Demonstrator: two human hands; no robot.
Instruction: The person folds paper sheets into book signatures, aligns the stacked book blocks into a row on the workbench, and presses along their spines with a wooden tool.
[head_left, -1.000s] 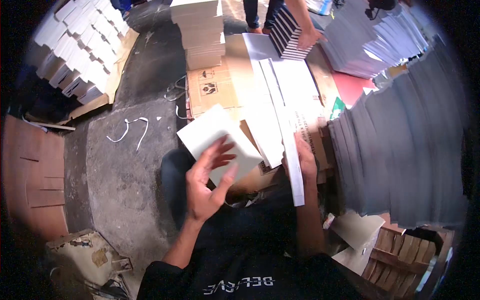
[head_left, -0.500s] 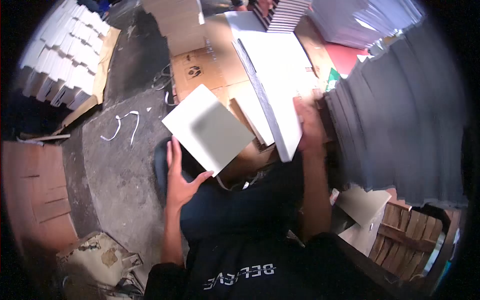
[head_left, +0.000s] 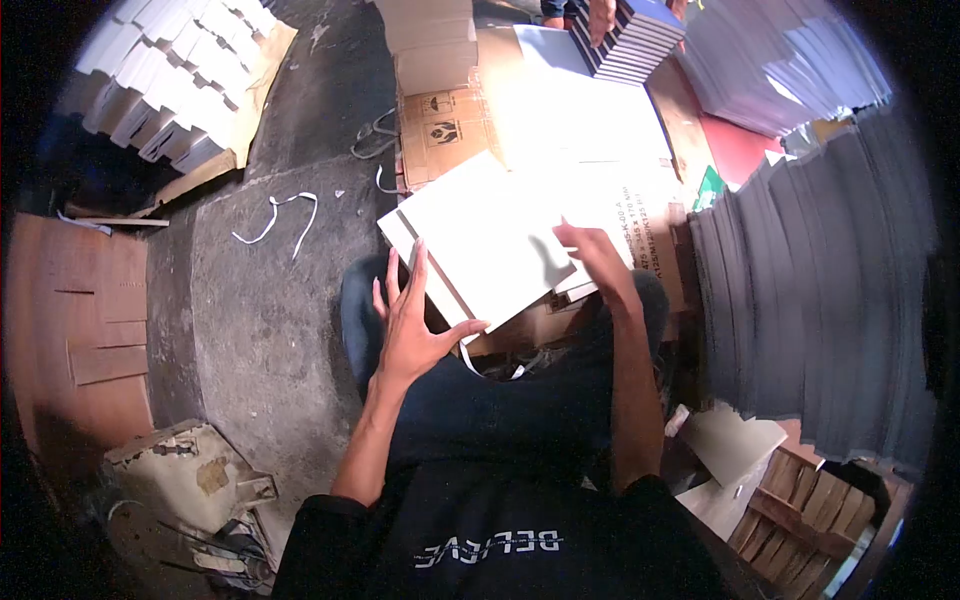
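A white rectangular block of paper [head_left: 490, 240] lies tilted on the cardboard in front of me, its upper piece slightly offset from the one beneath. My left hand [head_left: 408, 325] rests at its lower left edge, fingers apart and thumb at the near corner. Over the right side of the block is my right hand [head_left: 598, 262], its fingers bent toward the top surface. Whether those fingers grip an edge is hard to make out. More white sheets [head_left: 578, 287] show partly under the block's right side.
Cardboard [head_left: 440, 140] lies beneath, with a tall paper stack [head_left: 430, 45] behind it. Dark stacked sheets [head_left: 810, 300] stand at the right. Another person's hand [head_left: 601, 20] touches dark-covered books [head_left: 630, 45]. White stacks [head_left: 170, 80] fill the upper left.
The long white piece in my right hand has come down onto the block at the left, and my right hand has moved left over it. My left hand has shifted right along the block's edge.
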